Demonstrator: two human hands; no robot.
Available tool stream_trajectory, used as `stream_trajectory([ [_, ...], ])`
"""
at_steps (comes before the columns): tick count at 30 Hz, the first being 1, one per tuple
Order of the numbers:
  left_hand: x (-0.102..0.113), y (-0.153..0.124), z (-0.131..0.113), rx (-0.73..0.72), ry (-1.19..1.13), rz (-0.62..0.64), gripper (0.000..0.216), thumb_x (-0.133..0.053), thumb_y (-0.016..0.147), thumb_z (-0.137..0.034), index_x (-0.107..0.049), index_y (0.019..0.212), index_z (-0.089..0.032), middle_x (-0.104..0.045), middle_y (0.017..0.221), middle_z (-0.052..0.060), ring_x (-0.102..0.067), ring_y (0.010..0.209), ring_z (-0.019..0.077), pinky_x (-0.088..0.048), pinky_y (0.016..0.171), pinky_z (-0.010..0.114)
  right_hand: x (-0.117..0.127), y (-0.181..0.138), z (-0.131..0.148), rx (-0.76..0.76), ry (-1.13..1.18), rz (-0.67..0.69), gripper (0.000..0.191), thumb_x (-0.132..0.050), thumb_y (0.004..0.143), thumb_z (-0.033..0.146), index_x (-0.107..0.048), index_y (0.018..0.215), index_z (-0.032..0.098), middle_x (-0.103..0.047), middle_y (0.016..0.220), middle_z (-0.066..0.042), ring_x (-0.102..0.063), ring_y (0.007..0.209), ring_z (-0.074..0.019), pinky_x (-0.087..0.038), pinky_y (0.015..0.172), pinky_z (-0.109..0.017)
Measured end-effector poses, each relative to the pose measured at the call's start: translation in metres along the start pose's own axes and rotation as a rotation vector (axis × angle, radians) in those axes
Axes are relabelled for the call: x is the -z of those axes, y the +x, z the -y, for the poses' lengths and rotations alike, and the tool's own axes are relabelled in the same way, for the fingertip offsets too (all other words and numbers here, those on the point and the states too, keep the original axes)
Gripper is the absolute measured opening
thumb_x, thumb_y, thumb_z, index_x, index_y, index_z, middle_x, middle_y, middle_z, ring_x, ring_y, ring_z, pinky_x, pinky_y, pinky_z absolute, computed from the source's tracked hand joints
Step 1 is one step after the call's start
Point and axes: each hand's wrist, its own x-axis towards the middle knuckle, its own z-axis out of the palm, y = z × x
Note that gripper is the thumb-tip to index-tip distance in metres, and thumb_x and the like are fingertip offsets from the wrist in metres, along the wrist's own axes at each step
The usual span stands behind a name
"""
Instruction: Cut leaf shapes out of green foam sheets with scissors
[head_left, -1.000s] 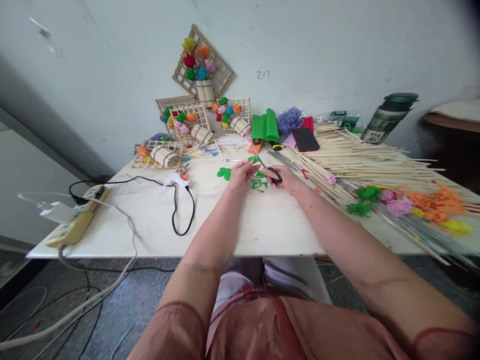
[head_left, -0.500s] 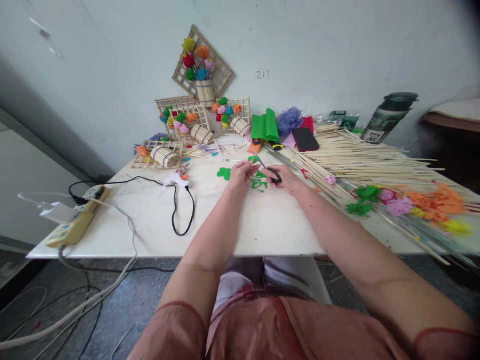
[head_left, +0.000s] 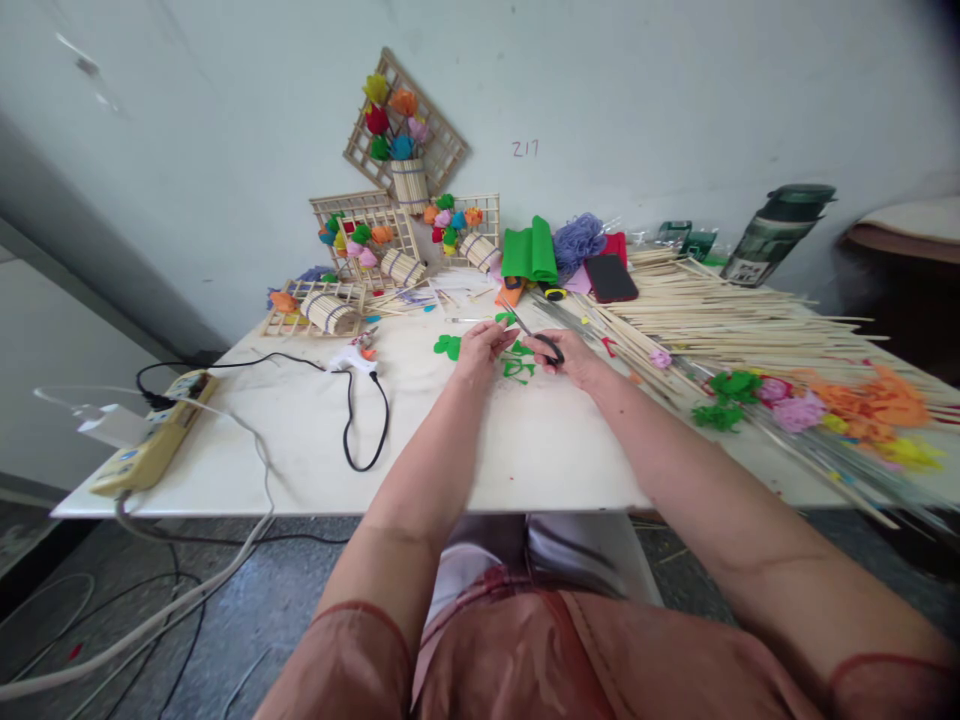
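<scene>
My left hand pinches a small piece of green paper, which shows above its fingertips. In my right hand is a pair of black-handled scissors, the blades pointing up and left toward the green piece. Whether the blades touch the paper I cannot tell. Green paper scraps lie on the table between my hands. Left of my left hand rests a cut green paper shape with rounded lobes.
Small stick lattices with paper flowers stand at the back left. A hot glue gun and power strip lie left. Beyond my hands are a green paper roll and a phone. Thin sticks and a bottle occupy the right.
Almost nothing differs. Both hands keep their places, with the green paper and the scissors still held; the whole view has shifted very slightly.
</scene>
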Motion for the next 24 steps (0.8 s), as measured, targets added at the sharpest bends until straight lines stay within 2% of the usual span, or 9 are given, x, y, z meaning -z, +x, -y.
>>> stream_trajectory([
  [3,-0.0005,-0.0008,-0.0010,-0.002,0.004,-0.007,0.022,-0.074,0.069,-0.012,-0.053,0.064,-0.015,-0.066,0.066,0.000,-0.072,0.088,0.0185,-0.052,0.092,0.032,0.0007,0.0010,-0.0008,0.004,0.007,0.008,0.027,-0.079,0.065,0.034,-0.062,0.068,0.013,-0.048,0.047,0.004,-0.037,0.037,-0.0042,-0.025,0.033,-0.017],
  [9,0.0000,-0.0016,-0.0022,-0.004,-0.004,-0.003,0.021,-0.072,0.070,-0.012,-0.052,0.065,-0.016,-0.064,0.062,-0.001,-0.072,0.077,0.0156,-0.053,0.089,0.031,0.0001,0.0001,0.0014,0.006,-0.014,0.013,0.029,-0.079,0.062,0.036,-0.061,0.067,0.013,-0.049,0.047,0.004,-0.036,0.037,-0.0044,-0.022,0.032,-0.019],
  [14,0.0009,-0.0006,-0.0028,0.008,0.006,-0.015,0.025,-0.076,0.067,-0.015,-0.051,0.065,-0.017,-0.066,0.067,0.000,-0.072,0.082,0.0173,-0.053,0.088,0.031,0.0002,-0.0001,0.0014,0.014,-0.021,0.025,0.031,-0.079,0.059,0.037,-0.061,0.067,0.013,-0.048,0.047,0.004,-0.035,0.036,-0.0040,-0.021,0.032,-0.019],
  [24,0.0045,0.0011,-0.0029,0.007,0.010,0.015,0.025,-0.076,0.068,-0.017,-0.051,0.066,-0.017,-0.065,0.063,-0.001,-0.072,0.078,0.0162,-0.054,0.087,0.030,-0.0001,-0.0009,0.0035,0.015,-0.008,0.032,0.031,-0.078,0.057,0.037,-0.057,0.062,0.014,-0.047,0.047,0.003,-0.034,0.038,-0.0040,-0.020,0.033,-0.019],
])
